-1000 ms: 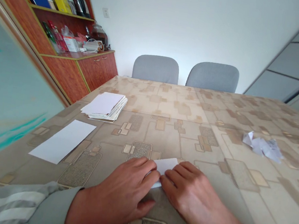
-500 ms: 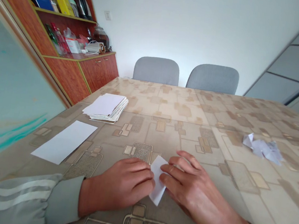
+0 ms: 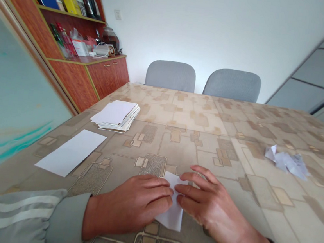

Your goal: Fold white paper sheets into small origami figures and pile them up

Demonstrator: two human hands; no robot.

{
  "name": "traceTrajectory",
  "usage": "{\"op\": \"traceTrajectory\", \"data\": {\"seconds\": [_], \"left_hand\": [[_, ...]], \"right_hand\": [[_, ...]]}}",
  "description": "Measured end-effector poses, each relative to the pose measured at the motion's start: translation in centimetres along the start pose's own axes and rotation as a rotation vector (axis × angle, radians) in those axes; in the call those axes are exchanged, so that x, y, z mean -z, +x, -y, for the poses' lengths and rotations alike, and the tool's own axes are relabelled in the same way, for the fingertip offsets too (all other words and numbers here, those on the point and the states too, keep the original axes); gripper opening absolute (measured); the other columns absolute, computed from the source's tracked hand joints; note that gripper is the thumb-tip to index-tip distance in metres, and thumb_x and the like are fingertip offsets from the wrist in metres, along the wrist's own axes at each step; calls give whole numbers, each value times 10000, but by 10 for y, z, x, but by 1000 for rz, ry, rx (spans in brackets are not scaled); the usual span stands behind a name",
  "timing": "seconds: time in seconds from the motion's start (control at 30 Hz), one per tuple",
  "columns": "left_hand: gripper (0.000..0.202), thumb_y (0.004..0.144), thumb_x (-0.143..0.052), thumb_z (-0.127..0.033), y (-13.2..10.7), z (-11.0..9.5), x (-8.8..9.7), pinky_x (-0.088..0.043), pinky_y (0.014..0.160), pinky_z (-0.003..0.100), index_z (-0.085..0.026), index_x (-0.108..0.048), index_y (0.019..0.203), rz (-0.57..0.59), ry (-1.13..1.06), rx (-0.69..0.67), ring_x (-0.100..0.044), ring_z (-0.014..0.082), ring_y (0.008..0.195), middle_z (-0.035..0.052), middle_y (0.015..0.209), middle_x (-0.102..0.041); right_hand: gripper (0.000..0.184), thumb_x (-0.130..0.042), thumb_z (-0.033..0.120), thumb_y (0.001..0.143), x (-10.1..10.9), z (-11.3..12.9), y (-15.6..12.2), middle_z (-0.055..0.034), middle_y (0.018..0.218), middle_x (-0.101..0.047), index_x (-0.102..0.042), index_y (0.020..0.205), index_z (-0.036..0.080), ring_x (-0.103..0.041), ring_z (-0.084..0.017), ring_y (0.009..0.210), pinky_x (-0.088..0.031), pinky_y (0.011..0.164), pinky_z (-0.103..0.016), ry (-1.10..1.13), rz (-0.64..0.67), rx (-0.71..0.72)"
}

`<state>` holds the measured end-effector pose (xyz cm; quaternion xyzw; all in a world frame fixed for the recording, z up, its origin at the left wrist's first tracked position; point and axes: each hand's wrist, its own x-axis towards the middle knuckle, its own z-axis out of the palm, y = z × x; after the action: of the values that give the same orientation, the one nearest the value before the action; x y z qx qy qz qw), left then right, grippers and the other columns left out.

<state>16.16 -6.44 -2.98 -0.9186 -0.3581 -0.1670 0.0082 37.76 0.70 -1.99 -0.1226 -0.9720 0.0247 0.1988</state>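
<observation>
A small piece of white paper (image 3: 172, 213) lies at the near middle of the table, partly hidden under my hands; whether it is folded is hard to make out. My left hand (image 3: 140, 201) is closed over its left side, fingers together and pressing on it. My right hand (image 3: 207, 204) has its curved fingertips on the right edge of the paper, the outer fingers slightly spread and the thumb mostly hidden. Left of my left hand, a flat white sheet of paper (image 3: 71, 153) lies by itself. A stack of paper (image 3: 115, 115) sits beyond it.
Crumpled paper scraps (image 3: 287, 162) lie on the patterned table (image 3: 198, 114) at the right. Two grey chairs (image 3: 171, 75) stand at its far side. A wooden cabinet (image 3: 113, 74) with bottles and a kettle is at the back left, beside a glass panel (image 3: 20, 92).
The small paper has turned a little, and its near end shows wider below my left hand. My left hand has slid slightly right; the right fingers have shifted slightly right along the paper's edge.
</observation>
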Motion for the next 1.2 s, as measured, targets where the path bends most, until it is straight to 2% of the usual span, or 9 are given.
{"op": "traceTrajectory", "data": {"seconds": [0.1, 0.17, 0.27, 0.4, 0.57, 0.73, 0.8, 0.93, 1.2], "left_hand": [[307, 1004, -348, -145, -2, 1, -5, -497, 816, 297, -157, -638, 908, -5, 3, 9, -600, 184, 892, 76, 941, -675], [289, 1001, -379, -144, -3, 1, -6, -486, 788, 294, -154, -635, 868, -15, -20, 26, -595, 182, 872, 65, 938, -677], [289, 1016, -384, -194, -1, 2, -5, -465, 770, 290, -159, -638, 880, -31, -118, 103, -588, 168, 825, 45, 890, -673], [266, 1007, -427, -280, 3, 3, -1, -447, 728, 282, -171, -628, 871, -31, -219, 307, -571, 166, 785, 22, 813, -641], [67, 927, -547, -229, 4, 5, -4, -438, 675, 266, -184, -596, 922, -85, -284, 569, -585, 163, 769, -3, 821, -635], [279, 887, -568, -172, 7, 6, -11, -459, 730, 294, -194, -554, 1164, -116, -280, 570, -597, 174, 799, 1, 847, -636], [324, 886, -569, -177, 8, 7, -13, -463, 738, 310, -185, -540, 1208, -113, -247, 556, -593, 185, 800, 5, 837, -628], [329, 897, -578, -188, 9, 8, -14, -451, 739, 323, -178, -546, 1224, -80, -190, 529, -585, 202, 811, 15, 842, -626], [272, 927, -597, -271, 7, 12, -16, -422, 749, 337, -234, -579, 1195, -36, -134, 487, -587, 224, 845, 18, 907, -669]], "right_hand": [[226, -637, 267, 905, 6, 0, 2, 26, 739, -663, -608, 685, 222, -552, -171, 838, -412, 876, -343, 38, 106, -50], [202, -645, 254, 894, 10, 2, 1, 14, 743, -650, -613, 697, 220, -537, -177, 833, -410, 804, -333, 88, 146, -110], [123, -642, 193, 875, 13, 2, -3, 16, 784, -645, -629, 755, 217, -531, -170, 849, -387, 840, -341, 196, 149, -179], [117, -596, 168, 913, 8, -2, -8, 23, 795, -636, -628, 809, 212, -541, -154, 823, -381, 842, -337, 326, 124, -266], [236, -624, 209, 905, -6, -5, -7, 27, 687, -577, -575, 675, 187, -537, -158, 763, -373, 756, -318, 327, 68, -442], [207, -719, 153, 792, -16, -3, -5, 13, 704, -577, -557, 668, 188, -517, -198, 783, -340, 752, -353, 244, 40, -548], [195, -752, 125, 731, -19, -3, -5, 9, 729, -588, -570, 730, 196, -512, -216, 801, -334, 755, -364, 226, 32, -593], [299, -772, 98, 672, -21, -3, -6, 12, 757, -595, -567, 863, 201, -508, -222, 803, -339, 763, -369, 230, 13, -642], [342, -775, 116, 700, -15, -4, -7, -12, 901, -607, -654, 978, 274, -525, -239, 889, -336, 831, -401, 179, -38, -488]]}}
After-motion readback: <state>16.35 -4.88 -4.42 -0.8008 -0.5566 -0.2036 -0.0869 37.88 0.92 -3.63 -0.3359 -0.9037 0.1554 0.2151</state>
